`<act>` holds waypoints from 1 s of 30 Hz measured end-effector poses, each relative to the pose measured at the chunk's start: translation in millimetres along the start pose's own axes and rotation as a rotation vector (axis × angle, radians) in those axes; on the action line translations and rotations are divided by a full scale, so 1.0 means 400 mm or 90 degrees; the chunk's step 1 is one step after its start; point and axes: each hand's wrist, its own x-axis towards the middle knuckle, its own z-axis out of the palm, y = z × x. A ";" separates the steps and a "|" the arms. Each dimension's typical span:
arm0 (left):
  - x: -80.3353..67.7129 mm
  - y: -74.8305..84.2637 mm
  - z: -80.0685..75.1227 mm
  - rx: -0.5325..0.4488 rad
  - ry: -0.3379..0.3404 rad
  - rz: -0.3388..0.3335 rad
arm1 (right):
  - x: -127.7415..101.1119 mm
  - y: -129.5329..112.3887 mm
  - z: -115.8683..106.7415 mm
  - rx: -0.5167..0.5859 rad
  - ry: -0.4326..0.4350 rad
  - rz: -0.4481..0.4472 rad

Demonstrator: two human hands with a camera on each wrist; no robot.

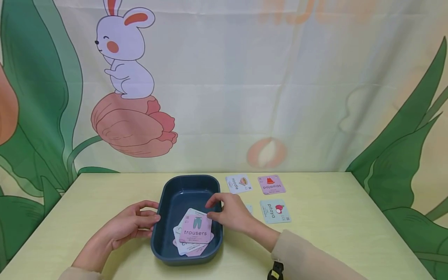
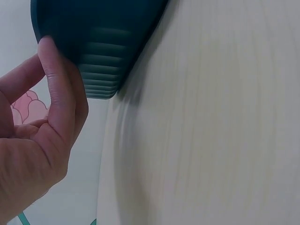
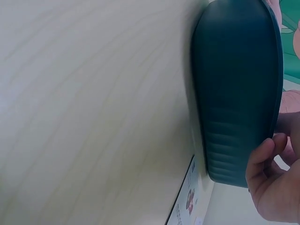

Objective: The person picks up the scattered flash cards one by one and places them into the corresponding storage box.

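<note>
Your left hand (image 1: 131, 223) touches blue tray (image 1: 168, 249), fingers loose | right hand (image 1: 229, 212) relaxed at rim | trousers card (image 1: 196, 230) in | pitaya card (image 1: 275, 211), noodle card (image 1: 239, 183), pajamas card (image 1: 271, 184) left on table (image 1: 332, 217)

From head height we look forward and down across the table (image 1: 332, 233) toward the backdrop. Our two wrist views sit low and very close, each facing one outer wall of the blue tray (image 1: 164, 245), which all three views share.

A pale yellow-green table (image 1: 332, 237) carries a dark blue tray (image 1: 164, 241) and loose cards noodle (image 1: 238, 183), pajamas (image 1: 271, 184) and pitaya (image 1: 275, 211)
</note>
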 end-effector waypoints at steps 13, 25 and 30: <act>0.003 -0.004 -0.003 0.006 0.002 -0.005 | -0.017 0.021 -0.031 0.079 0.024 0.007; 0.002 0.000 -0.001 0.009 0.011 -0.014 | -0.040 0.062 -0.066 0.143 0.057 0.053; 0.002 -0.001 -0.001 0.009 0.009 -0.015 | -0.050 0.086 -0.085 0.154 0.056 0.064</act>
